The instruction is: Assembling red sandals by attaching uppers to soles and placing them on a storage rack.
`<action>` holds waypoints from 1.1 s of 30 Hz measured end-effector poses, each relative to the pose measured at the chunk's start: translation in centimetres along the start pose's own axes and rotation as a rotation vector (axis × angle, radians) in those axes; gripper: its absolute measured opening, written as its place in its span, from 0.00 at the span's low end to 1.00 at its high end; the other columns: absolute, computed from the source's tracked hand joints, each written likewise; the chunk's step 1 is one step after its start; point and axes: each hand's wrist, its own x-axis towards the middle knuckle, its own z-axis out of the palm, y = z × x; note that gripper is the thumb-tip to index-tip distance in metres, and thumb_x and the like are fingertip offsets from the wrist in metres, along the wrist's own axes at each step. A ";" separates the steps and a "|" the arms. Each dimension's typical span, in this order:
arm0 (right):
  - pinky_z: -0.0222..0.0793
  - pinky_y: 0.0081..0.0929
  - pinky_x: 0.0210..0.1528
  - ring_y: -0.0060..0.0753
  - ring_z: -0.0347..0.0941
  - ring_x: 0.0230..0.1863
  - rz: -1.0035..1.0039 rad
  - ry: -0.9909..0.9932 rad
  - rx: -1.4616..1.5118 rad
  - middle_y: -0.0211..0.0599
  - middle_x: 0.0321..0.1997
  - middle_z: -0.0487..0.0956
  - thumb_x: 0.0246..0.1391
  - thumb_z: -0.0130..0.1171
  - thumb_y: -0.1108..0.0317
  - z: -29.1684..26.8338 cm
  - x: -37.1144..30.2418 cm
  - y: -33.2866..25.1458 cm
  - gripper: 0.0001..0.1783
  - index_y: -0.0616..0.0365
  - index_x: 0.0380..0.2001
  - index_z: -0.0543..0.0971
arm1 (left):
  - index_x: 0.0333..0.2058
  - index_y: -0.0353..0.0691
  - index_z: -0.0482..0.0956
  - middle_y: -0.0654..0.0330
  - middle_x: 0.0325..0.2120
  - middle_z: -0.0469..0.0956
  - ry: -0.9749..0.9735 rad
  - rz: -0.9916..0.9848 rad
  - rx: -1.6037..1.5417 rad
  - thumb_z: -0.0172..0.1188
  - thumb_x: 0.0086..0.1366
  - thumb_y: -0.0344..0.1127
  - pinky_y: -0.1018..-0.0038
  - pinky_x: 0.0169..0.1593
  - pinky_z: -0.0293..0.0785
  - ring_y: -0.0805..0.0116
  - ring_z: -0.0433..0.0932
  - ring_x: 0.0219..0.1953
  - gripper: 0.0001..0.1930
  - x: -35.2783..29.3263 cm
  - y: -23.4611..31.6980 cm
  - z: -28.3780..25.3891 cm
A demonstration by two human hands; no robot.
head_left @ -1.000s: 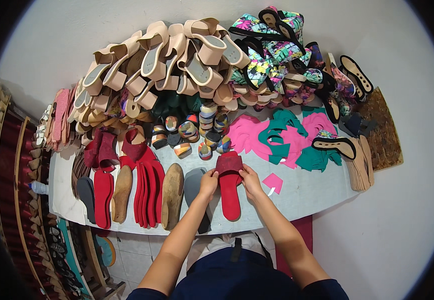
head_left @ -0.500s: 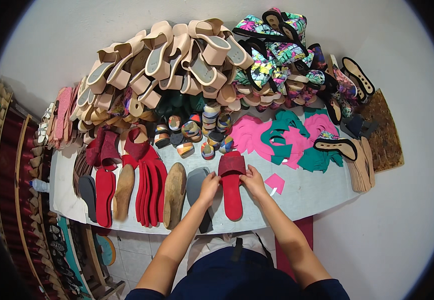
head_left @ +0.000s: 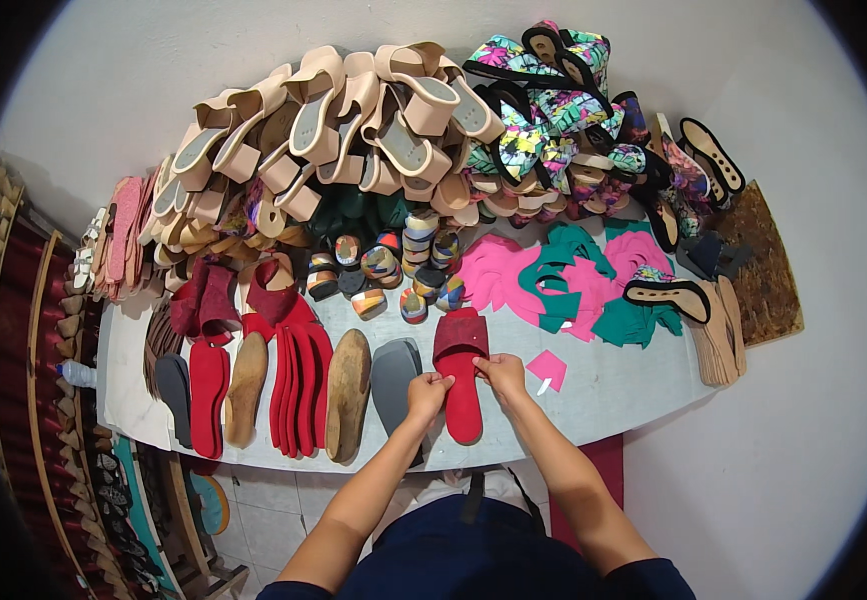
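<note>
A red slipper (head_left: 465,425) with a wide dark-red strap (head_left: 461,335) lies on the grey table in front of me, its strap end away from me. My left hand (head_left: 428,396) pinches the left edge of its sole below the strap. On the opposite edge, slightly farther up, my right hand (head_left: 503,378) has its fingers closed on the sole. Grey soles (head_left: 394,370) lie just left of my left hand, partly covered by my forearm. To the right of my right hand is a small pink scrap (head_left: 548,368) with a white tip.
Left along the table's near edge lie wooden shoe lasts (head_left: 349,400), red soles (head_left: 294,400) and a dark sole (head_left: 174,395). Dark-red straps (head_left: 219,300) sit behind them. Beige heeled sandals (head_left: 314,120) and patterned sandals (head_left: 554,110) pile up at the back. Pink and green cutouts (head_left: 494,275) spread at right.
Both hands have slid toward me along the slipper, from beside the strap to the bare sole. The slipper has barely shifted.
</note>
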 end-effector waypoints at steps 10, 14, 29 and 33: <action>0.58 0.10 0.15 0.18 0.68 0.17 0.021 -0.059 0.001 0.33 0.16 0.73 0.42 0.61 0.71 -0.4 -0.1 -0.3 0.09 0.63 0.17 0.73 | 0.27 0.31 0.75 0.63 0.20 0.74 0.010 0.045 0.002 0.57 0.54 0.31 0.82 0.25 0.65 0.78 0.70 0.21 0.08 0.3 -1.4 -0.3; 0.59 0.11 0.16 0.17 0.68 0.17 0.047 -0.072 -0.016 0.31 0.17 0.73 0.43 0.60 0.70 -0.5 -1.7 -0.4 0.08 0.63 0.20 0.73 | 0.38 0.27 0.71 0.60 0.26 0.74 0.197 0.239 0.253 0.58 0.54 0.35 0.82 0.28 0.67 0.77 0.71 0.25 0.17 -1.1 -1.6 -0.8; 0.68 0.34 0.37 0.49 0.72 0.34 -0.678 0.255 -0.689 0.53 0.35 0.74 0.43 0.52 0.74 1.7 -3.1 -1.9 0.20 0.68 0.42 0.71 | 0.54 0.35 0.59 0.52 0.39 0.74 0.179 0.597 0.457 0.60 0.50 0.33 0.78 0.38 0.69 0.72 0.73 0.35 0.31 1.8 -0.2 -0.3; 0.67 0.37 0.37 0.53 0.71 0.35 -0.688 0.271 -0.688 0.54 0.35 0.73 0.43 0.50 0.76 2.0 -3.0 -1.8 0.18 0.69 0.41 0.71 | 0.54 0.36 0.59 0.53 0.37 0.75 0.147 0.558 0.436 0.58 0.51 0.31 0.78 0.37 0.69 0.72 0.73 0.33 0.30 1.8 -0.3 0.2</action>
